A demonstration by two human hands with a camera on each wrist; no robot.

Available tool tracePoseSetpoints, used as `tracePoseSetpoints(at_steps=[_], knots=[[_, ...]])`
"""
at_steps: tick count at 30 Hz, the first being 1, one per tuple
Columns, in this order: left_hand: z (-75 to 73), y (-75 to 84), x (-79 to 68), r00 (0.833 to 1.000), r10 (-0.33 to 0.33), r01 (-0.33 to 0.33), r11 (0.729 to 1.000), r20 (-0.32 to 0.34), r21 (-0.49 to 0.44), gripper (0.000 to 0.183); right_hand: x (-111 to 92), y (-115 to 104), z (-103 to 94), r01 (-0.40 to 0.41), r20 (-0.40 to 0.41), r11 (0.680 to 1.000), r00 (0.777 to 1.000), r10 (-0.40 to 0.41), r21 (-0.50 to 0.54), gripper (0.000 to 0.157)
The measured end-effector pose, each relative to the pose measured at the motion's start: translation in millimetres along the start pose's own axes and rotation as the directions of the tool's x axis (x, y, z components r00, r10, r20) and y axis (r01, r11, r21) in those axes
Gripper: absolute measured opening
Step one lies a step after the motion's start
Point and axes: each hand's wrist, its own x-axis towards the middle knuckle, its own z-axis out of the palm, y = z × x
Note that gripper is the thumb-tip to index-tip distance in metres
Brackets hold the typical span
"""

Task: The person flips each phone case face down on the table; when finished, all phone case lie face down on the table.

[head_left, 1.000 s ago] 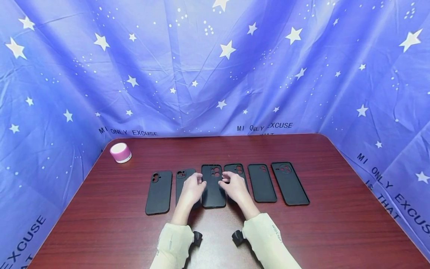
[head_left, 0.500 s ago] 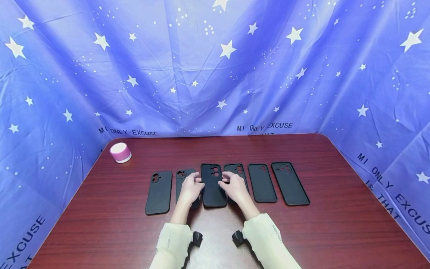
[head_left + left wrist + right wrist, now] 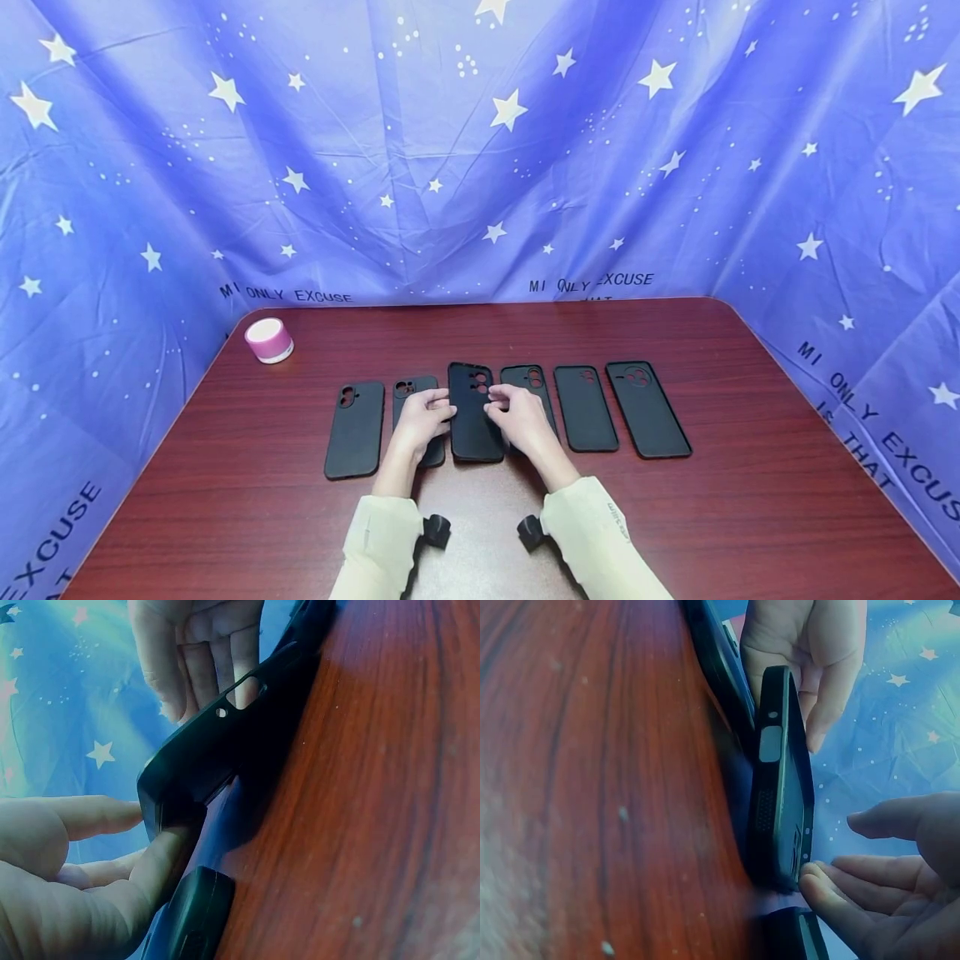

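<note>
A black phone case, hollow side up with camera cutouts at its far end, is raised and tilted off the table in the middle of the row. My left hand pinches its left long edge; in the left wrist view the thumb lies on one side and a finger on the other. My right hand is at its right long edge. In the right wrist view, the thumb tip is right at the case edge, while the index finger stays apart from it.
More black phone cases lie in the row: a case and a partly covered case to the left, and a partly covered case, a case and a case to the right. A pink-and-white tape roll stands back left.
The middle phone case has gone from lying flat to tilted, its left side raised. My left hand has shifted slightly left and now pinches its edge; the right hand has barely moved.
</note>
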Motion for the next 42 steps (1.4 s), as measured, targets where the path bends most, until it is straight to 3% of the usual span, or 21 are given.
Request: tracePoseSetpoints(at_steps=[10,18,28,42], knots=[[-5.1,-5.9,5.0,0.997,-0.015,0.02,0.997,0.072,-0.074,0.038,-3,-6,2.8,0.002,0.062,0.995,0.998,0.004,-0.104,0.032],[-7.8,-9.9,8.4,0.99,0.03,-0.01,0.989,0.137,-0.144,0.036,-4,-9,3.9,0.017,0.037,0.992,0.999,-0.012,-0.126,0.035],[-6.6,-6.3,9.4,0.986,0.082,-0.044,0.969,0.147,-0.241,0.034,-5,-12,6.5,-0.005,0.062,0.996,0.998,0.011,-0.087,0.051],[-2.0,-3.8,6.3,0.988,0.077,-0.041,0.966,0.134,-0.256,0.034,-6,-15,3.5,-0.034,0.108,0.999,0.994,0.034,-0.008,0.051]])
